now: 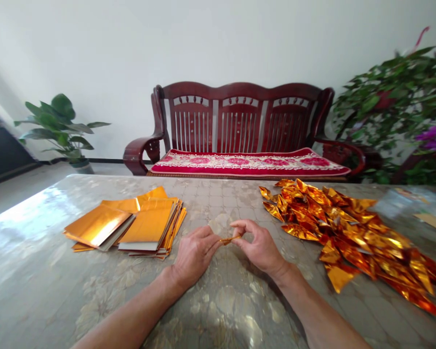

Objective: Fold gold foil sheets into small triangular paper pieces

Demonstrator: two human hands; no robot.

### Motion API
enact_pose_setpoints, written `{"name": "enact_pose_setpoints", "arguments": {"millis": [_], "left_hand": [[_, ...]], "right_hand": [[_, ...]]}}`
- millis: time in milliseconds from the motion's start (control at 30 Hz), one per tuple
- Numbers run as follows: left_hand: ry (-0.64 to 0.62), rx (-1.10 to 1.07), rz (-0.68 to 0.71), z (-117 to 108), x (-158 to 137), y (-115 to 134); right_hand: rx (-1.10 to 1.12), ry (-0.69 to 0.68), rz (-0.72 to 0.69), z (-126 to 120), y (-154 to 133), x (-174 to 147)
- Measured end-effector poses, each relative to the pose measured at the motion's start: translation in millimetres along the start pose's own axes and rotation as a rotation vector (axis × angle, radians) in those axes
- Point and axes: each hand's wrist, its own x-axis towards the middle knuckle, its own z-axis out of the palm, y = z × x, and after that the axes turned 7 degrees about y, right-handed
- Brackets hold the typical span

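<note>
1 small folded gold foil piece, frame centre, over the counter; ends hidden by fingers, folds hard to make out. Left hand: fingers pinching its left end. Right hand: fingers pinching its right end. Gold foil sheets, uneven pile, left of frame; lower sheets mostly covered. Folded foil shapes, heaped, right of frame; overlapping, uncountable. Clear plastic bag, right edge, blurred. 2 forearms, cut off at bottom.
</note>
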Motion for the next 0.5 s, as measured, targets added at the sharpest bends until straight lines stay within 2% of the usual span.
{"name": "enact_pose_setpoints", "arguments": {"millis": [133, 233, 333, 433, 500], "left_hand": [[0.041, -0.032, 0.042, -2, -3, -2], [0.083, -0.116, -0.026, -2, -5, -1], [0.174, -0.200, -0.137, 0, -4, 0], [0.297, -0.228, -0.195, 3, -2, 0], [0.361, -0.234, -0.206, 4, 0, 0]], "right_hand": [[0.035, 0.003, 0.018, -2, -4, 3], [0.133, 0.019, 0.128, -3, -3, 7], [0.192, 0.166, 0.172, -3, -2, 8], [0.081, 0.356, 0.143, 3, -6, 2], [0.035, 0.302, 0.125, 10, -11, -4]]}}
